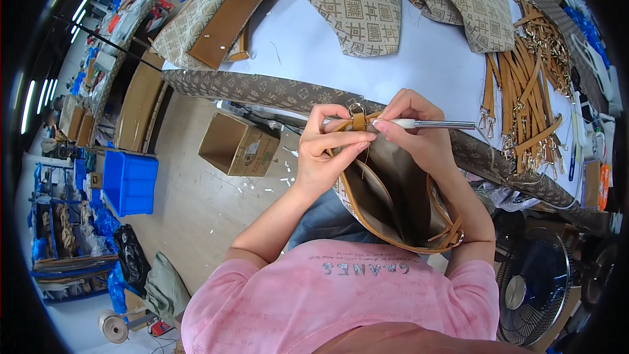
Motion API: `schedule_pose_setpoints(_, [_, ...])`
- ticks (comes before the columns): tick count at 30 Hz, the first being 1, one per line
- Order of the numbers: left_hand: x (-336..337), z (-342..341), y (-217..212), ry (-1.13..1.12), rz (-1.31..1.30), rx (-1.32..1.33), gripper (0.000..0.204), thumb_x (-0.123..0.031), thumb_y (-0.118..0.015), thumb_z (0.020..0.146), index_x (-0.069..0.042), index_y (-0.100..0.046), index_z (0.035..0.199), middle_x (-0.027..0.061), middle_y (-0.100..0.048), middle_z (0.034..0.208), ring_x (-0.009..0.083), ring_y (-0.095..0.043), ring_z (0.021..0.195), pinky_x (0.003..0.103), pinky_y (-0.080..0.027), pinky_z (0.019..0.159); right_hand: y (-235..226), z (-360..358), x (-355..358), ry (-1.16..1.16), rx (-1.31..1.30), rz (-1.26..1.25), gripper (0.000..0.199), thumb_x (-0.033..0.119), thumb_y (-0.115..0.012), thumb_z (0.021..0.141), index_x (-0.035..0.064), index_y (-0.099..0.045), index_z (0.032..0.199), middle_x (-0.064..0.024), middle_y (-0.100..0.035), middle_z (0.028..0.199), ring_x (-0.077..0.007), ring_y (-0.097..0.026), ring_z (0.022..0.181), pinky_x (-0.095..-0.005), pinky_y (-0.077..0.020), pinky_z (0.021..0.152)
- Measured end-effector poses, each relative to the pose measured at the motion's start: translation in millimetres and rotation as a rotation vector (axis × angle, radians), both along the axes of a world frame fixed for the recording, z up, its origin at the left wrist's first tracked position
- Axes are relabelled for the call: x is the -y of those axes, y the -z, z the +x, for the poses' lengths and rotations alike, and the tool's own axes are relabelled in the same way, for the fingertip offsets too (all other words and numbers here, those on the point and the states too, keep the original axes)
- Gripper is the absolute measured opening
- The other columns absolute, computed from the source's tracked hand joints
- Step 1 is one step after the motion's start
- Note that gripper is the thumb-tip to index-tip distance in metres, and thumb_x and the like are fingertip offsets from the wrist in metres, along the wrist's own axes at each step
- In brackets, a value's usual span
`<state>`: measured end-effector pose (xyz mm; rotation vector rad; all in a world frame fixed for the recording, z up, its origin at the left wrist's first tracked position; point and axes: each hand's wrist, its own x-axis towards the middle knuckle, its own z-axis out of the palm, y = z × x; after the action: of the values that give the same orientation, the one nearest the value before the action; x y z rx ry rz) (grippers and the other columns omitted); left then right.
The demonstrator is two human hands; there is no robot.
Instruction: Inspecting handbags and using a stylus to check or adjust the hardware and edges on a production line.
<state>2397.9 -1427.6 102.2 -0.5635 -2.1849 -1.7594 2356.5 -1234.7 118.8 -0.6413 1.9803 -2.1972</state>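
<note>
An unfinished handbag [371, 221] with tan trim hangs open in front of my body, its dark lining facing up. My left hand [326, 154] is closed on the bag's upper edge, thumb and fingers pinching beside a tan leather tab [358, 122]. A metal ring [356, 109] stands up from that tab. In my right hand [419, 132] is a slim pen-like tool [445, 124], white at the grip with a silvery rear end pointing right. Its tip meets the bag edge by the tab, close to my left fingertips; the exact contact is hidden by fingers.
Several patterned bags [360, 10] lie across the white-topped table [301, 39] ahead. Tan straps with metal clasps [524, 92] are heaped at its right. A cardboard box [239, 145] and a blue crate [134, 182] stand at left. A fan [534, 285] is near my right elbow.
</note>
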Motion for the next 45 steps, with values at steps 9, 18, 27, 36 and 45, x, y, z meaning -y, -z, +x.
schedule_pose_setpoints(9, [-0.2,-0.8,0.6,-0.001,-0.014,-0.013,0.020,0.002,-0.072,0.077,-0.005,-0.076,0.094,0.0107,-0.046,0.115,0.0205,-0.062,0.096,0.030,-0.051,0.085,-0.5,1.0,0.5,0.003,0.001,-0.016,0.012,0.001,-0.070,0.083,0.0042,-0.058,0.082,-0.0012,-0.060,0.080,-0.0045,-0.053,0.068,-0.0193,-0.0384,0.060])
schedule_pose_setpoints(18, [1.1,-1.2,-2.2,-0.063,0.020,-0.009,0.019,0.001,-0.071,0.079,-0.007,-0.076,0.095,0.0087,-0.056,0.104,0.0153,-0.061,0.088,0.026,-0.049,0.075,-1.7,-6.4,-3.7,-0.089,-0.065,-0.198,0.014,0.008,-0.069,0.086,0.0027,-0.057,0.089,-0.0064,-0.060,0.080,-0.0097,-0.054,0.065,-0.0295,-0.0529,0.075])
schedule_pose_setpoints(27, [64.7,-57.6,-4.7,-0.319,0.069,-0.074,0.016,-0.003,-0.065,0.087,-0.002,-0.071,0.102,0.0043,-0.064,0.089,0.0083,-0.056,0.077,0.022,-0.043,0.065,-6.1,35.8,-20.5,-0.292,-0.138,-0.412,0.045,0.033,-0.079,0.077,-0.0006,-0.057,0.098,-0.0200,-0.067,0.100,-0.0278,-0.067,0.086,-0.0379,-0.0521,0.084])
schedule_pose_setpoints(36, [71.8,4.3,-51.6,-0.290,-0.414,-0.421,0.032,-0.012,-0.072,0.078,-0.004,-0.063,0.108,0.0122,-0.058,0.102,0.0283,-0.057,0.098,0.036,-0.047,0.080,15.8,62.0,-5.8,-0.196,-0.661,0.154,0.050,0.021,-0.089,0.059,0.0093,-0.054,0.092,-0.0085,-0.058,0.086,-0.0262,-0.057,0.072,-0.0366,-0.0466,0.066])
schedule_pose_setpoints(45, [44.8,108.4,9.7,0.007,-0.820,-0.439,0.039,-0.017,-0.069,0.067,-0.009,-0.065,0.105,0.0046,-0.052,0.078,0.0200,-0.052,0.068,0.034,-0.040,0.059,66.3,81.8,-0.8,0.043,-0.953,0.358,0.041,0.011,-0.083,0.068,0.0107,-0.050,0.092,-0.0084,-0.058,0.082,-0.0244,-0.055,0.066,-0.0339,-0.0444,0.062])
